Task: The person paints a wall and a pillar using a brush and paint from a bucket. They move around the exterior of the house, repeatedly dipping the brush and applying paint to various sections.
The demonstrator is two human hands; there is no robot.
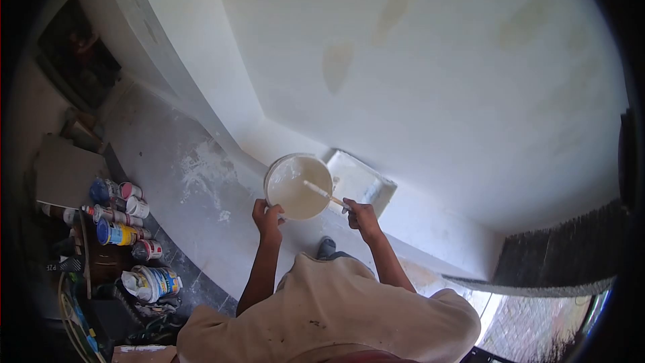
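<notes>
My left hand (269,220) is closed on the near left rim of a white bucket (270,191), which is tilted so its inside faces me. Pale off-white paint (295,198) lies in the bucket, and its inner wall is smeared. My right hand (361,218) grips the lower end of a slim stick (324,193). The stick's far end is coated white and reaches over the bucket's mouth. Just behind and right of the bucket is a shallow white paint tray (379,195), partly hidden by the bucket and my right hand.
A white wall (416,94) with beige patches rises ahead. The grey floor (201,228) has white splashes. Several paint cans (121,234) and a larger tub (158,284) stand at the left, near a grey board (70,171). My shoe (326,249) shows below the bucket.
</notes>
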